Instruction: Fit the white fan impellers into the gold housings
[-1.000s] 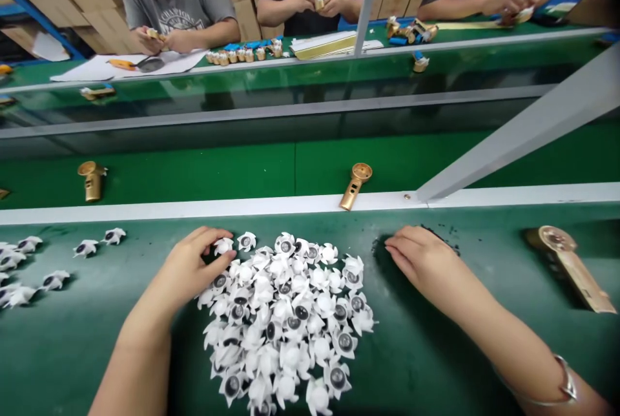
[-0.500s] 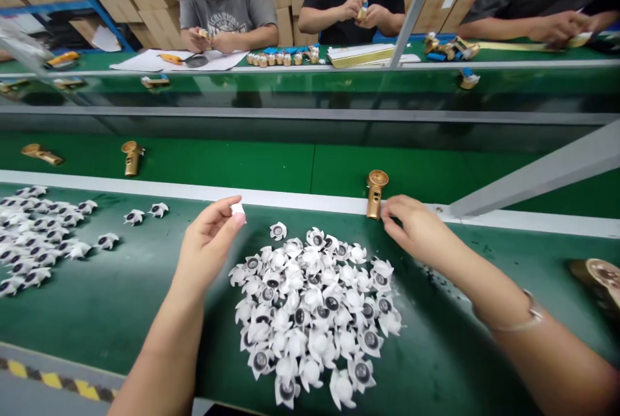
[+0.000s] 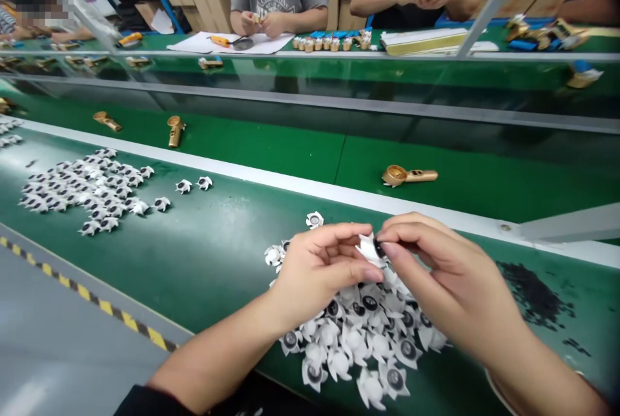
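Note:
Above a pile of white fan blades (image 3: 358, 338), my two hands meet at one white fan blade (image 3: 369, 249). My left hand (image 3: 324, 264) grips it between thumb and fingers, from the left. On its right side, my right hand (image 3: 436, 267) pinches a small black piece (image 3: 379, 248) against the blade's centre. A single fan blade (image 3: 314, 219) lies at the pile's back edge. Many small black pieces (image 3: 535, 293) are scattered on the green table to the right of my right hand.
A gold fan housing (image 3: 409, 176) lies on the green belt (image 3: 290, 151) beyond the white rail, with two more farther left. Another group of fan blades (image 3: 87, 187) covers the left of the table (image 3: 217, 241). A metal post (image 3: 576, 222) stands right. People work across the line.
My hands have come together above the pile, and the right one now holds a black piece at the blade. The near gold housing has turned sideways. The view has shifted right.

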`<control>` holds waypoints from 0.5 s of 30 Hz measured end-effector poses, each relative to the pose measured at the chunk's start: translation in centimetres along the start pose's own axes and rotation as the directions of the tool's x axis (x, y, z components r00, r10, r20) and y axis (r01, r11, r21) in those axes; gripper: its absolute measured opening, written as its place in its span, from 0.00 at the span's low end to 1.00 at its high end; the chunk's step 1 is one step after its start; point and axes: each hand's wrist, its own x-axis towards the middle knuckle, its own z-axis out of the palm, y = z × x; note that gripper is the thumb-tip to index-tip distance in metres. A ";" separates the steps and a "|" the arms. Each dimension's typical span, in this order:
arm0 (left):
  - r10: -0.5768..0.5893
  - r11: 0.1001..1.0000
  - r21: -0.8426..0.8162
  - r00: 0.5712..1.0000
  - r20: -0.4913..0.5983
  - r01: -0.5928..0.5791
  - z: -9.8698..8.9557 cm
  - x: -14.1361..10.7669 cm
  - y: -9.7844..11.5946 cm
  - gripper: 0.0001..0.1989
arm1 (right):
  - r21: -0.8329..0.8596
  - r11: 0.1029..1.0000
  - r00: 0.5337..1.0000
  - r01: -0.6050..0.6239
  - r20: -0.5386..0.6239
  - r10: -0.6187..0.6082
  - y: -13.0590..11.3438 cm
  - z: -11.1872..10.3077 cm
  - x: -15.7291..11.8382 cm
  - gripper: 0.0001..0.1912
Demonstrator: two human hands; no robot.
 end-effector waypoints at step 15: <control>-0.031 0.990 -0.140 0.993 -0.118 0.014 -0.4 0.1 -0.9 0.20 | -0.192 0.937 0.956 0.293 0.059 -0.287 1.0 0.7 -1.5 0.19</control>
